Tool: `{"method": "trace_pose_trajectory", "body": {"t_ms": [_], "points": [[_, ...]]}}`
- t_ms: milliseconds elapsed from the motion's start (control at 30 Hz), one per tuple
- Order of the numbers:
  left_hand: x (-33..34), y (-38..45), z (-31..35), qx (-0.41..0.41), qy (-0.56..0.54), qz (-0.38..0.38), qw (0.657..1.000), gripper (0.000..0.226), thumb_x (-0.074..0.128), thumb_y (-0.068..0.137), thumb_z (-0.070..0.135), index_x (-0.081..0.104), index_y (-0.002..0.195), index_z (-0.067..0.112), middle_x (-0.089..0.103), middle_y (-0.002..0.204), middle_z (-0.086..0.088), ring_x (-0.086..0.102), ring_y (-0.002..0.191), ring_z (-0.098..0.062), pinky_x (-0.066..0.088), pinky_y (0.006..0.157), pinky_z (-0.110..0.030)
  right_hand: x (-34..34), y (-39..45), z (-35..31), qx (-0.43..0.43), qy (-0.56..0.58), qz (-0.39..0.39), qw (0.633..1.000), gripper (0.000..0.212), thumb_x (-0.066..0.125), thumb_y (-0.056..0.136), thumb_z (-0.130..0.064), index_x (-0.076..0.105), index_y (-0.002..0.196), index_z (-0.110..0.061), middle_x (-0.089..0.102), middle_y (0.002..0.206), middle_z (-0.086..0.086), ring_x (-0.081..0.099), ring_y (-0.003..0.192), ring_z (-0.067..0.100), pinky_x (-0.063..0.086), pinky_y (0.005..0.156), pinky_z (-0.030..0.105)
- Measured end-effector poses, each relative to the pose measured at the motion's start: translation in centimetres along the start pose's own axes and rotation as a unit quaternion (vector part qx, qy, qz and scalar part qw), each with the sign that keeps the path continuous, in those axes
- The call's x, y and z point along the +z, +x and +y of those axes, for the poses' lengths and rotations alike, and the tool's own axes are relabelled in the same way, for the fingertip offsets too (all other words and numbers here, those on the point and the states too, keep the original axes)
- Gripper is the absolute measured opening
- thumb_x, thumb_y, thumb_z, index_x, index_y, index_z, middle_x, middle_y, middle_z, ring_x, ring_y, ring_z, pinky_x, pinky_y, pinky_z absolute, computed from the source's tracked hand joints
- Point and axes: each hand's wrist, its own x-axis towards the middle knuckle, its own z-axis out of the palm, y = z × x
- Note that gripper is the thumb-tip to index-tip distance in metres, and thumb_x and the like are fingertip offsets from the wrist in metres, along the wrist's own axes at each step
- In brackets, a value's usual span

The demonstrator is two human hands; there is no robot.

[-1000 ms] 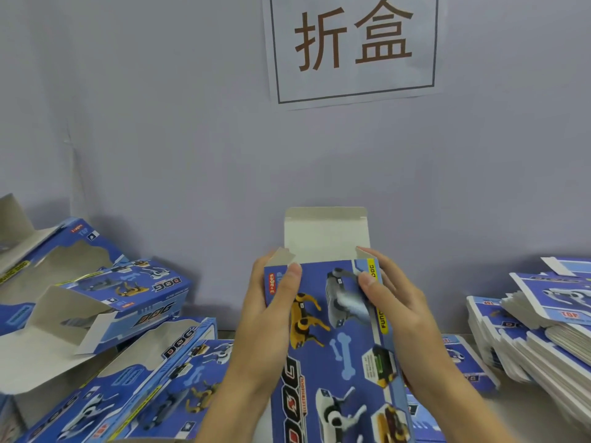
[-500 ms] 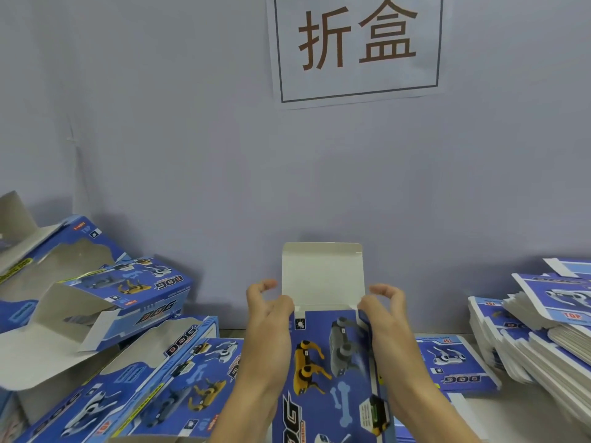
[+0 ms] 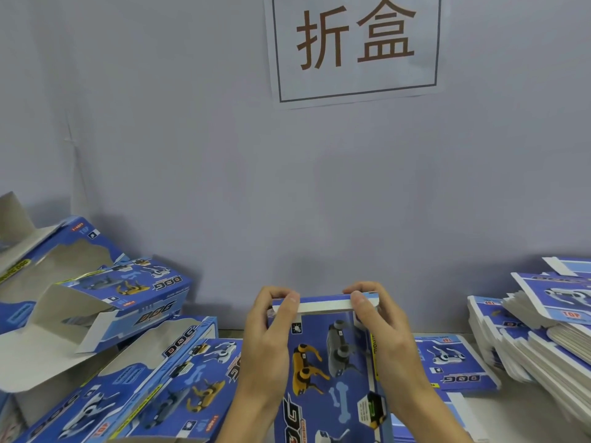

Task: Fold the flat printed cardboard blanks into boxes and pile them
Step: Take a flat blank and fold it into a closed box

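Observation:
I hold a blue printed box with dog pictures upright in front of me at the bottom centre. Its white top flap is bent over toward me across the top end. My left hand grips the box's upper left corner, thumb on the flap and fingers curled behind it. My right hand grips the upper right corner the same way. Several folded boxes lie piled at the left, some with open flaps. A stack of flat blanks sits at the right.
A grey wall rises close behind the table, with a paper sign bearing two brown characters. One flat blank lies on the white table just right of my right forearm.
The white top flap stood upright above the box before; both hands have moved up to it and folded it down over the top end. The box sits lower in view.

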Motion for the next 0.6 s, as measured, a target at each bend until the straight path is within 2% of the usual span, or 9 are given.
{"method": "trace_pose_trajectory", "body": {"t_ms": [133, 267, 333, 367, 433, 467, 533, 600], "points": [[-0.2, 0.2, -0.3, 0.007, 0.000, -0.008, 1.000, 0.035, 0.062, 0.073, 0.053, 0.060, 0.099, 0.030, 0.068, 0.101, -0.018, 0.074, 0.089, -0.034, 0.060, 0.058, -0.037, -0.2, 0.1, 0.1, -0.009, -0.008, 0.002, 1.000, 0.037, 0.058, 0.077, -0.043, 0.059, 0.105, -0.018, 0.074, 0.087, 0.002, 0.075, 0.083, 0.025, 0.058, 0.053, 0.027], [-0.2, 0.3, -0.3, 0.008, 0.002, 0.004, 1.000, 0.032, 0.061, 0.074, 0.052, 0.062, 0.095, 0.028, 0.069, 0.099, -0.016, 0.074, 0.089, -0.034, 0.060, 0.057, -0.035, -0.1, 0.2, 0.2, -0.012, -0.009, -0.002, 1.000, 0.035, 0.059, 0.077, -0.042, 0.059, 0.104, -0.019, 0.074, 0.085, 0.000, 0.075, 0.082, 0.023, 0.057, 0.052, 0.026], [-0.1, 0.4, -0.4, 0.008, 0.013, 0.005, 1.000, 0.033, 0.059, 0.074, 0.057, 0.064, 0.094, 0.031, 0.069, 0.098, -0.015, 0.073, 0.089, -0.032, 0.061, 0.063, -0.037, 0.0, 0.1, 0.1, -0.016, -0.011, 0.005, 1.000, 0.033, 0.058, 0.077, -0.045, 0.061, 0.100, -0.022, 0.074, 0.086, 0.002, 0.075, 0.079, 0.021, 0.056, 0.052, 0.024], [-0.1, 0.4, -0.4, 0.010, 0.028, 0.007, 1.000, 0.035, 0.057, 0.074, 0.062, 0.064, 0.096, 0.035, 0.069, 0.100, -0.010, 0.073, 0.092, -0.027, 0.061, 0.069, -0.036, 0.0, 0.1, 0.1, -0.021, -0.019, 0.016, 0.999, 0.033, 0.058, 0.078, -0.048, 0.062, 0.099, -0.023, 0.073, 0.088, 0.004, 0.075, 0.077, 0.018, 0.055, 0.053, 0.022], [-0.2, 0.2, 0.0, 0.007, 0.044, 0.001, 0.999, 0.044, 0.055, 0.074, 0.072, 0.061, 0.109, 0.047, 0.070, 0.103, 0.010, 0.069, 0.098, -0.010, 0.057, 0.079, -0.024, 0.0, 0.3, -0.1, -0.025, -0.049, 0.052, 0.997, 0.038, 0.054, 0.080, -0.055, 0.062, 0.103, -0.025, 0.071, 0.093, 0.004, 0.072, 0.070, 0.007, 0.051, 0.052, 0.016], [-0.4, 0.2, 0.1, -0.013, 0.042, -0.017, 0.999, 0.052, 0.062, 0.073, 0.075, 0.056, 0.118, 0.049, 0.070, 0.107, 0.013, 0.068, 0.103, -0.007, 0.056, 0.086, -0.024, 0.0, 0.4, -0.4, -0.020, -0.054, 0.080, 0.995, 0.041, 0.052, 0.080, -0.058, 0.060, 0.106, -0.027, 0.070, 0.093, 0.003, 0.070, 0.066, 0.004, 0.050, 0.051, 0.015], [-1.3, 0.2, 0.0, -0.083, 0.067, -0.092, 0.990, 0.077, 0.078, 0.062, 0.064, 0.046, 0.130, 0.047, 0.068, 0.124, 0.001, 0.067, 0.113, -0.021, 0.054, 0.098, -0.042, -1.1, 1.2, -0.3, -0.015, -0.030, 0.163, 0.986, 0.049, 0.049, 0.079, -0.066, 0.056, 0.111, -0.029, 0.067, 0.091, 0.001, 0.069, 0.070, 0.007, 0.054, 0.057, 0.021], [-2.0, -0.2, 0.4, -0.158, 0.117, -0.219, 0.956, 0.088, 0.085, 0.065, 0.045, 0.035, 0.137, 0.045, 0.070, 0.125, -0.001, 0.069, 0.111, -0.023, 0.056, 0.096, -0.042, -3.2, 1.9, -0.4, 0.020, 0.041, 0.243, 0.969, 0.059, 0.042, 0.083, -0.075, 0.054, 0.119, -0.030, 0.065, 0.106, 0.003, 0.065, 0.098, 0.019, 0.055, 0.083, 0.039]]}}
